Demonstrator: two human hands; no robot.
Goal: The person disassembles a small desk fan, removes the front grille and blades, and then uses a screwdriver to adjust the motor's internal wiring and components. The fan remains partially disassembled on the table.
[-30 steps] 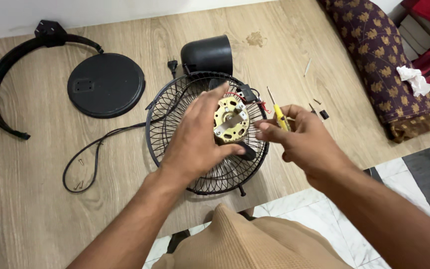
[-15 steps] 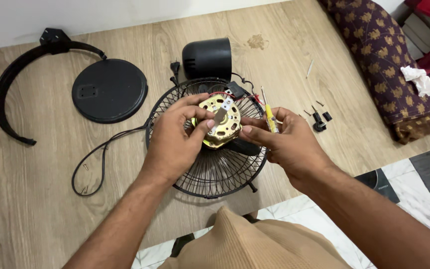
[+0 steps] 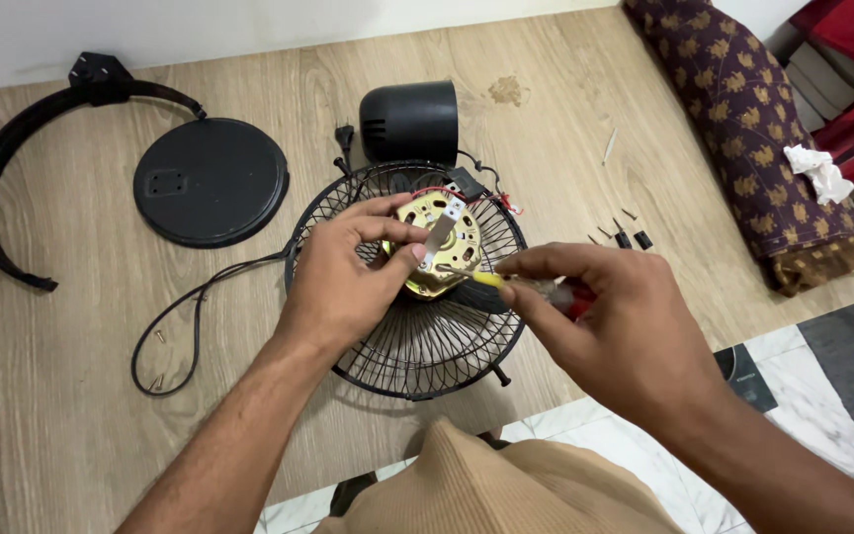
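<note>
A brass-coloured fan motor [image 3: 444, 233] sits at the centre of a black wire fan guard [image 3: 417, 341] lying flat on the wooden board. My left hand [image 3: 343, 277] grips the motor's left side, thumb and fingers pinching a small silver metal strip [image 3: 441, 233] on its face. My right hand [image 3: 610, 326] holds a screwdriver [image 3: 506, 283] with a yellow shaft and red handle. Its tip points left and touches the motor's lower edge by my left thumb.
A black motor cover [image 3: 410, 121] stands behind the guard. A round black base plate [image 3: 211, 182] and a curved black bracket [image 3: 22, 148] lie at the left. A black power cord [image 3: 185, 316] loops left. Small screws [image 3: 625, 235] lie right, beside a patterned cushion [image 3: 758, 129].
My right hand drew back to the right and now points the screwdriver tip at the motor. My left hand shifted from covering the motor to pinching the silver strip on it.
</note>
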